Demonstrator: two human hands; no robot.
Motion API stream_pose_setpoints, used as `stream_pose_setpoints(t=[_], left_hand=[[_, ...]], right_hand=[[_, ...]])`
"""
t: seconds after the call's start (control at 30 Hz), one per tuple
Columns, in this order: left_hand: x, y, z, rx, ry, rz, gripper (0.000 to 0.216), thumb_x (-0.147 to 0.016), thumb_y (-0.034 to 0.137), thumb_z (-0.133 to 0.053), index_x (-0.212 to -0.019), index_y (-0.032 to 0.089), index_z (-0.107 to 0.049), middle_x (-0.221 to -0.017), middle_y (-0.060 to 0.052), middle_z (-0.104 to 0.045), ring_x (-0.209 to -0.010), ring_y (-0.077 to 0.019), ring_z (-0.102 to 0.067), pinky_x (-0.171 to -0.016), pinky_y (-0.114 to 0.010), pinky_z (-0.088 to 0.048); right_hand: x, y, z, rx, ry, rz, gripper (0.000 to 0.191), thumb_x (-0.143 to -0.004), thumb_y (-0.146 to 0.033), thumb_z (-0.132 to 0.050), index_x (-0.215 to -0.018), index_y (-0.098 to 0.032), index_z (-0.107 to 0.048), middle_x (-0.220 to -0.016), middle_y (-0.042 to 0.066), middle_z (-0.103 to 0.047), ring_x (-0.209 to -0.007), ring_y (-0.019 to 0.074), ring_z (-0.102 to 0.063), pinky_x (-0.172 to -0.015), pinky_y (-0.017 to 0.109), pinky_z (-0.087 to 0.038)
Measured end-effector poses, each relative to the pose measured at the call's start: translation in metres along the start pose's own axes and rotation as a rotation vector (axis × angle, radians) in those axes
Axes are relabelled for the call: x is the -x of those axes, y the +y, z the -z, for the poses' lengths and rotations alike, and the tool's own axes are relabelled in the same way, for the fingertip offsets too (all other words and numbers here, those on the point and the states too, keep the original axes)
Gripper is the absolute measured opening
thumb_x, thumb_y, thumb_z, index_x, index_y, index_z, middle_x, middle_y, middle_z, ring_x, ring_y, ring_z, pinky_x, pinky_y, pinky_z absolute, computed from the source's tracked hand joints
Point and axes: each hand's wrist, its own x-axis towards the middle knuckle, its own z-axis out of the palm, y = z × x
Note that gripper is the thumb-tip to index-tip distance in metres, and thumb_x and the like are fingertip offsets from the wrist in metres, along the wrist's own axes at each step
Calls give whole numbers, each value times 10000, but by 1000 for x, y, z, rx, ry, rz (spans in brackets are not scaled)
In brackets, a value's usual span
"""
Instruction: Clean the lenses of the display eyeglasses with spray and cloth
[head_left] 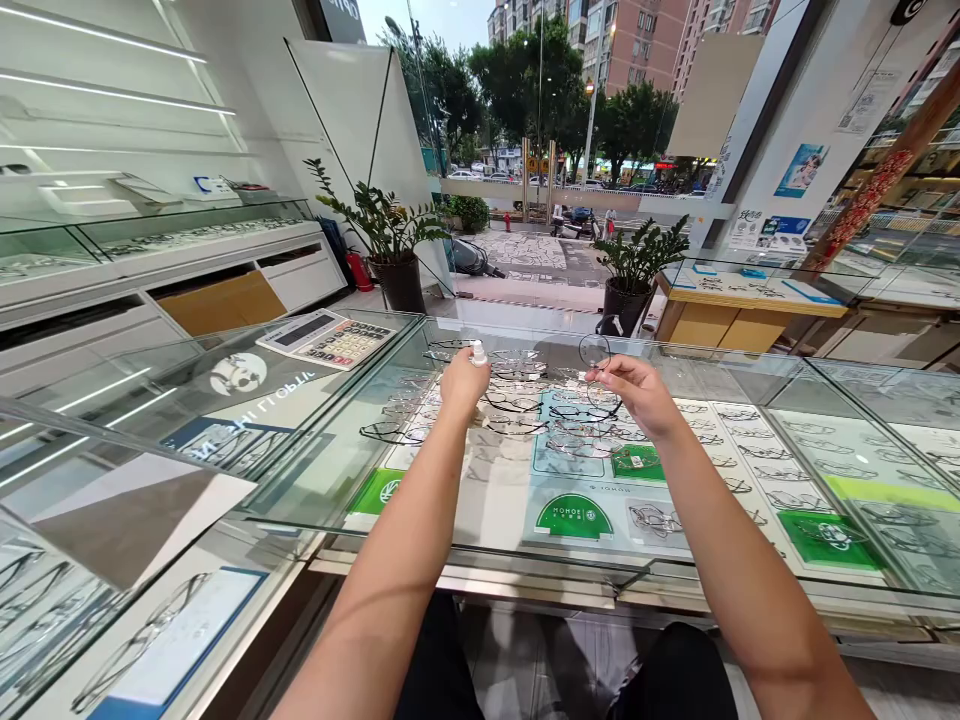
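Note:
My left hand (463, 383) is closed around a small bottle with a white nozzle top (478, 352); the fingers hide its body. Between the fingertips of my right hand (636, 392) is a thin-rimmed pair of eyeglasses (595, 350), held tilted with one round lens raised. Both hands are above the glass counter (480, 520). Several rows of eyeglass frames (512, 404) lie below and between them, and I cannot tell which rest on top of the glass and which are inside.
A calculator (328, 338) lies on the counter at the left. Green display cards (574, 517) show below the glass. Potted plants (401, 285) stand beyond the counter, before the shop window. A wooden display table (750, 310) is at the far right.

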Motion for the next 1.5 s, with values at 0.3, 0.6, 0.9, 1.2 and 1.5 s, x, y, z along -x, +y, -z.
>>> stream_pose_setpoints(t=[0.3,0.6,0.9,1.2,1.5], left_hand=[[18,12,17,34,248,-236,388,-964,382,-619,-1307,246,-739,-1147,-127,-795,-1053,-358,-706,-848,-381,-455],[36,36,20,746,-1,-593,541,-864,627,-731,-1116,151,-783,-803,-26,-660,-705,-158,-535,-670,-274,-407],[60,50,9,1162,-566,-335,662,-744,776,-790,-1038,197,-658,-781,4,-576,-579,-97,-473,-493,-224,-385],[86,60,14,1377,-977,-164,510,-902,712,-699,-1058,253,-541,-906,-2,-587,-905,-206,-714,-854,-464,-653],[82,55,4,1398,-1079,-175,576,-781,664,-853,-1086,285,-544,-939,-9,-585,-880,-194,-667,-691,-367,-665]], right_hand=[[1,-2,1,-8,6,1,267,-789,-476,-892,-768,-258,-738,-930,25,-764,-1043,243,-729,-981,386,-506],[-1,0,2,-87,26,-6,275,-764,-476,-907,-772,-264,-732,-936,19,-785,-1036,229,-721,-1017,380,-500],[-1,2,5,-194,90,-46,288,-740,-474,-921,-808,-278,-721,-950,14,-803,-1022,213,-723,-1086,396,-507],[-2,0,3,-250,88,-64,289,-724,-468,-936,-785,-281,-725,-936,5,-797,-1000,206,-721,-1074,398,-528],[-1,-1,-2,-261,100,-86,323,-702,-488,-938,-783,-275,-708,-921,9,-784,-984,208,-719,-1066,410,-541]])
